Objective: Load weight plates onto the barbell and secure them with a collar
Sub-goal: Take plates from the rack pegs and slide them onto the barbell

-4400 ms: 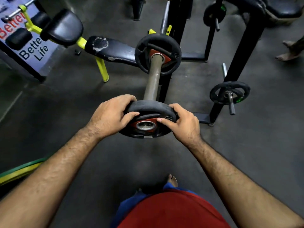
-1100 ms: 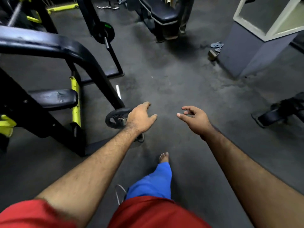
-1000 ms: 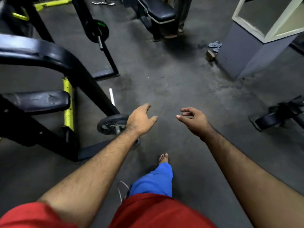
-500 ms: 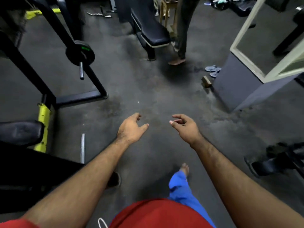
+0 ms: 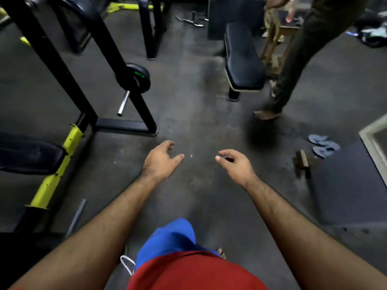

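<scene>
- Dark gym floor (image 5: 201, 105) fills the view, with a black rack (image 5: 69, 65) at the left and a bench (image 5: 243, 59) farther off.
- Both arms are held out in front at waist height, probably for balance while walking to fetch more gear; the left hand (image 5: 160, 162) and right hand (image 5: 236, 164) are empty, each grip loose with fingers half curled.
- No barbell is seen now; one plate (image 5: 136, 77) is stored on a rack peg, left of the hands and well apart from them.
- A bystander's leg (image 5: 293, 65) is planted beside the bench.
- Compared with 4.4 s ago, the plate gripped on the barbell sleeve has been released and the view has been turned away.
</scene>
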